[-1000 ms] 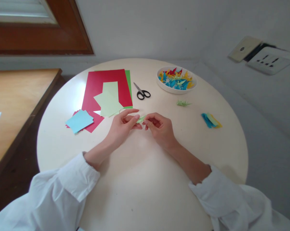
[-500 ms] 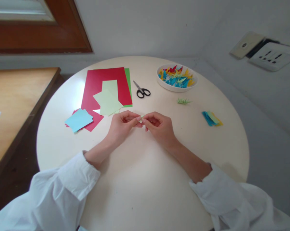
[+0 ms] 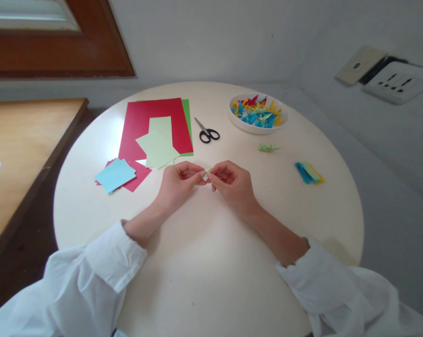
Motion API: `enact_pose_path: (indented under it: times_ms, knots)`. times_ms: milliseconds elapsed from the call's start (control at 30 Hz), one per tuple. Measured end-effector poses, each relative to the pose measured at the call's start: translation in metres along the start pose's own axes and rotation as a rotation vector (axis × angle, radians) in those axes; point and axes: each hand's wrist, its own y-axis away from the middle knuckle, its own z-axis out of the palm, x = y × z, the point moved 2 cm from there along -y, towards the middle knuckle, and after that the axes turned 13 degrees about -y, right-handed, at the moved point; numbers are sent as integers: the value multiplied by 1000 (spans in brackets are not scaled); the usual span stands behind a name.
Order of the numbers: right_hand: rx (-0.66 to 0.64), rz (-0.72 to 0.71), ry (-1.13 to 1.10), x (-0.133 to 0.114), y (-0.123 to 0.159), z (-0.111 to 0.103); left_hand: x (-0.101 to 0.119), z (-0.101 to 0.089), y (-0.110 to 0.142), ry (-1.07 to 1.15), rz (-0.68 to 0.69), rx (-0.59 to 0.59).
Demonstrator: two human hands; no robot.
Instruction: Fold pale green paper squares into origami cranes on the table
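Pale green folded paper piece: small, near the centre of the frame, pinched between the fingertips of both hands, which cover part of it; its exact folds are too small to tell.
Left hand: just left of the centre, thumb and fingers closed on the left side of the paper piece, the other fingers curled behind it.
Right hand: just right of the centre, thumb and forefinger gripping the right side of the same piece, the remaining fingers bent inward.
White sleeves: turned back on both forearms, reaching in from the lower left and lower right.
Round white worktop: fills the middle of the frame, under both hands.
Large red paper sheet: upper left of the centre, over a bright green paper sheet, with flat pale green paper pieces on top.
Light blue paper squares: left of the left hand, lying over pinkish-red paper pieces.
Black-handled metal scissors: above the hands, blades toward the upper left.
Shallow white dish: upper right of the centre, holding folded paper shapes in blue, yellow, red and pale green.
Spiky light green folded paper: below the dish, apart from the right hand.
Blue, pale green and yellow paper bundle: on the right, overlapping in a small fan.
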Motion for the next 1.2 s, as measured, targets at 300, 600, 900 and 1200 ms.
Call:
enact_pose_path:
  times_ms: [300,600,900,1200]
  knots:
    - [0,9,-17,2,-1,0,1,-2,0,-83,77,-10]
    - [18,54,-71,3,-3,-2,-6,-1,-3,17,56,-93]
    - [-24,47,-84,4,-2,-3,-10,1,-4,70,-4,-205]
    - [-36,46,-76,3,-1,-3,-7,3,-4,131,-42,-186]
